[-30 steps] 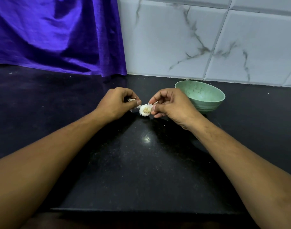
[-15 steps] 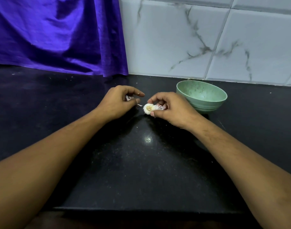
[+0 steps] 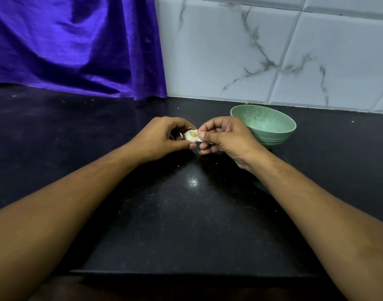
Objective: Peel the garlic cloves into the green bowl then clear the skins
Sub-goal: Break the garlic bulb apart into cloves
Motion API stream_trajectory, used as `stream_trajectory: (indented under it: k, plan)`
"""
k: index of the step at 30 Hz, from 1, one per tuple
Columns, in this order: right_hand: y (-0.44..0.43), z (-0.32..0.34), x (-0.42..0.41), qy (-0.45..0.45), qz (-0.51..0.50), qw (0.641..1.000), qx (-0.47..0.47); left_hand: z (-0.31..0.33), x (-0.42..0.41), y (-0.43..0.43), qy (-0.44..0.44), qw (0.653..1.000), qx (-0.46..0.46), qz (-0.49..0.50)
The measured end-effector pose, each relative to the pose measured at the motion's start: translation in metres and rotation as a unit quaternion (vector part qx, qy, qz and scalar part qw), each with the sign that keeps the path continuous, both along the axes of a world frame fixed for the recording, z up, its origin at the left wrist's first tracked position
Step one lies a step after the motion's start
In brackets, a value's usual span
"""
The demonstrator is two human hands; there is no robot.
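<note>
1. Holding the garlic bulb (image 3: pixel 191 136) from its left side, your left hand (image 3: pixel 164 139) has its fingers curled round behind it and the thumb stretched out underneath. The bulb's pale root end faces you.
2. Your right hand (image 3: pixel 226 137) meets the bulb from the other side. Its thumb and forefinger pinch the bulb's right edge, and the remaining fingers are folded in below.
3. Both hands come together at the bulb, over the middle of the counter. You cannot tell from this view whether they rest on the surface or hang just above it.
4. A pinkish scrap of skin (image 3: pixel 181 135) pokes out among your left fingers, touching the bulb's left side.
5. The green bowl (image 3: pixel 271 127) stands upright just beyond and to the right of your right hand, which covers part of its near left rim. Its speckled inside faces up.
6. The black counter (image 3: pixel 186 224) spreads out under both bare forearms, with a bright spot of reflected light just in front of the hands and a few pale flecks scattered about.
7. At the back left a purple cloth (image 3: pixel 77 44) hangs down to the counter. To its right, behind the bowl, runs a tiled wall (image 3: pixel 251 40) of white, grey-veined tiles.
</note>
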State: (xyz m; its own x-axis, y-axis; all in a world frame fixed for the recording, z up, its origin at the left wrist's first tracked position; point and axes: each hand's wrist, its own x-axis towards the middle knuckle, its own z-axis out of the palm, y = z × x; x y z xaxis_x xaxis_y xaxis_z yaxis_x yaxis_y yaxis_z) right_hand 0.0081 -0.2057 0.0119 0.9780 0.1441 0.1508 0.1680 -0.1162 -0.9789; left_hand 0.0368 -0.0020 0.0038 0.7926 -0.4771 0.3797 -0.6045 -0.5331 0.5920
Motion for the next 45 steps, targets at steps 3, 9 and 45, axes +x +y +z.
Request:
stream_trajectory:
  k: [3,9,45]
  plan:
    - [0.004,0.002,0.000,0.008,-0.011,1.000,-0.005,-0.001,0.003,0.000,-0.015,1.000,0.015,0.013]
    - [0.009,0.002,0.004,-0.025,-0.082,0.989,-0.121,-0.003,0.005,-0.008,-0.101,0.988,0.091,0.069]
    - [-0.004,0.007,0.000,-0.277,-0.107,0.919,-0.259,-0.001,0.006,0.005,0.122,0.976,-0.181,0.007]
